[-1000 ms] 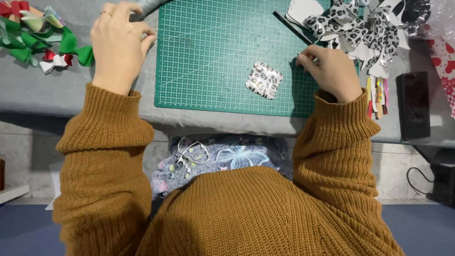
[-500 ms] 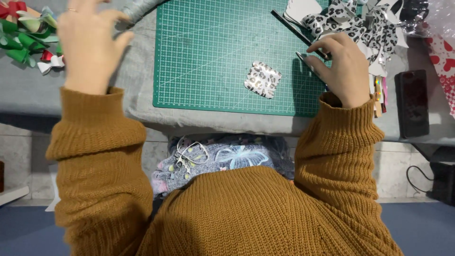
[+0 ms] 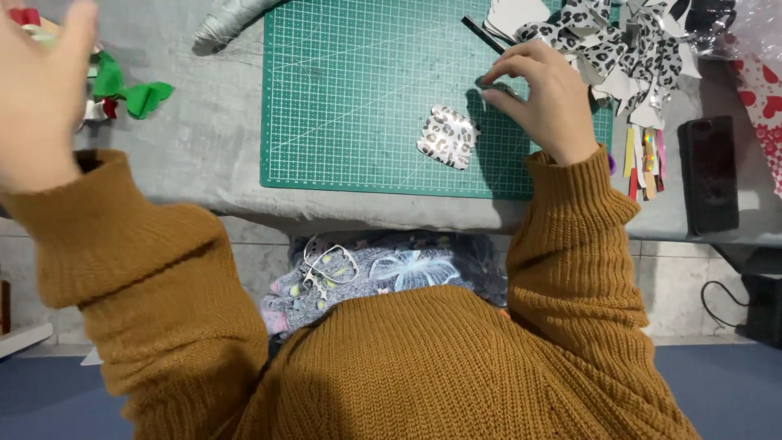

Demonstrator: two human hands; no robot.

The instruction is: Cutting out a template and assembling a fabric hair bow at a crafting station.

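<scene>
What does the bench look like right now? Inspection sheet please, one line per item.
Surface: grey table with a green cutting mat on it.
Job's things: leopard-print square lies flat on the mat, beside the right hand but apart from it; black strip at the mat's top edge.
Clutter: leopard cutouts top right; coloured strips; green and red bows; black phone; heart-print sheet.
Grippers: left hand raised off the table, open, blurred; right hand over the mat's right edge, fingers curled, whether it pinches anything is unclear.
Cables: black cable below the table, right.
Surroundings: blue floor; light wall under the table.
</scene>
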